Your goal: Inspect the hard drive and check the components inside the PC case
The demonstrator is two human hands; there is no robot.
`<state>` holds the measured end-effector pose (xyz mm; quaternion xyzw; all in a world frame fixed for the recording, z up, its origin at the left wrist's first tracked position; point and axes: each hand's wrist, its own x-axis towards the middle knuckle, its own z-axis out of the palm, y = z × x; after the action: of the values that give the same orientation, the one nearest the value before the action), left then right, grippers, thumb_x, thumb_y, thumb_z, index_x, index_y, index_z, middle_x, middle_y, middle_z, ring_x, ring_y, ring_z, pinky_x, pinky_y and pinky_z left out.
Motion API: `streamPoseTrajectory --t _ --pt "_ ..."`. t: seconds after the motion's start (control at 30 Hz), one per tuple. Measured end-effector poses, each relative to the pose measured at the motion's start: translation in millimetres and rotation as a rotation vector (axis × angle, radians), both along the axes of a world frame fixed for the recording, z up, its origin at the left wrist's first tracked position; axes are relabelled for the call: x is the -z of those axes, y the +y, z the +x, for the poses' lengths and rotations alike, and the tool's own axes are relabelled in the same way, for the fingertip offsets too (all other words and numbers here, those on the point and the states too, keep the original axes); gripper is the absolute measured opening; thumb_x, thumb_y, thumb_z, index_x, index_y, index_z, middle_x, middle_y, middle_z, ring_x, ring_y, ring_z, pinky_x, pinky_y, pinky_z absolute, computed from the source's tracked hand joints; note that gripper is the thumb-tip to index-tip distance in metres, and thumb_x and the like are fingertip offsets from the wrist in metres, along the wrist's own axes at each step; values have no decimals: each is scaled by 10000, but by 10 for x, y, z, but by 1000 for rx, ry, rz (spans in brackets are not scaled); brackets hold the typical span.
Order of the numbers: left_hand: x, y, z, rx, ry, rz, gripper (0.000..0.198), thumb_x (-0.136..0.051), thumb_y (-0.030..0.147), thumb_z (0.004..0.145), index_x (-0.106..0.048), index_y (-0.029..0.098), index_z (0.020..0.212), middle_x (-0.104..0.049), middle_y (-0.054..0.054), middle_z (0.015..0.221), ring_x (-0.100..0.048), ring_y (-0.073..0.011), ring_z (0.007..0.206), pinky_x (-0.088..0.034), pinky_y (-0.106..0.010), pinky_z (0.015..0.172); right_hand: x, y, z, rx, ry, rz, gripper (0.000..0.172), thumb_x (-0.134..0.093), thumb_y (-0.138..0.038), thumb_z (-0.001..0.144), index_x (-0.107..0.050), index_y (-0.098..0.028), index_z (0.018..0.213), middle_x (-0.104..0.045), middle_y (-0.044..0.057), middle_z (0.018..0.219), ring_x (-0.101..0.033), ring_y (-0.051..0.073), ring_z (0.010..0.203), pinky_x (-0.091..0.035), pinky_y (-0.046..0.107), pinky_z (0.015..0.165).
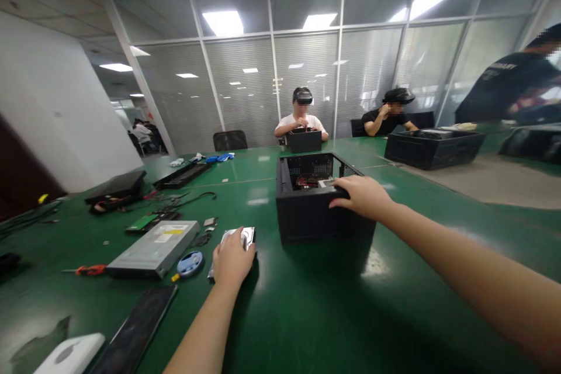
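Note:
My left hand [234, 258] is closed over a silver hard drive [249, 235] on the green table, its palm and fingers covering most of the drive. With my right hand [363, 196] I grip the top edge of a black computer case [324, 217], thumb outside and fingers over the rim. The case lies with its open side up. Inside, a reddish circuit board and a silvery part show near my right fingers; the rest of the interior is hidden by the walls.
Left of my left hand lie a blue round container [190, 264], an optical drive [160, 245], a screwdriver [90, 270], a green circuit board [142, 222] and a black panel [137, 327]. Other people sit across the table; another black case [432, 149] stands at the right.

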<state>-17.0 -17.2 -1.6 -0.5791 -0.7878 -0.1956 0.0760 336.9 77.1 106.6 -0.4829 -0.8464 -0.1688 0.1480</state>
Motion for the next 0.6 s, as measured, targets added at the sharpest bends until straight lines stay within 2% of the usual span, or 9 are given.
streamPoseTrajectory --t 0.13,0.23,0.43,0.6 --pt "30 5 -12 1 12 -22 617 -556 364 787 -482 249 1389 -604 -108 1348 -533 -305 1246 -385 -455 1031 -25 493 -234 168 50 -122 598 -554 -686 837 -579 -237 1232 -680 144 1155 -606 339 1096 -374 499 932" --pt "13 2 -2 9 12 -42 634 -540 361 799 -451 246 1416 -600 -126 1352 -532 -308 1256 -381 -471 1036 -49 684 -342 241 98 -200 582 -592 -661 828 -557 -253 1241 -668 142 1183 -595 357 1104 -347 576 939" --pt "-25 -5 26 26 10 -60 571 -518 364 819 -500 251 1379 -609 -128 1335 -558 -304 1222 -366 -483 1051 -89 702 -449 279 89 -217 531 -610 -593 854 -555 -219 1227 -630 166 1201 -553 373 1151 -359 616 931" --pt "-66 -19 42 46 7 -74 411 -516 364 820 -624 288 1210 -654 -94 1264 -593 -293 1148 -379 -485 1025 -108 631 -491 266 68 -173 515 -625 -549 862 -570 -174 1209 -559 187 1244 -543 348 1156 -414 514 927"
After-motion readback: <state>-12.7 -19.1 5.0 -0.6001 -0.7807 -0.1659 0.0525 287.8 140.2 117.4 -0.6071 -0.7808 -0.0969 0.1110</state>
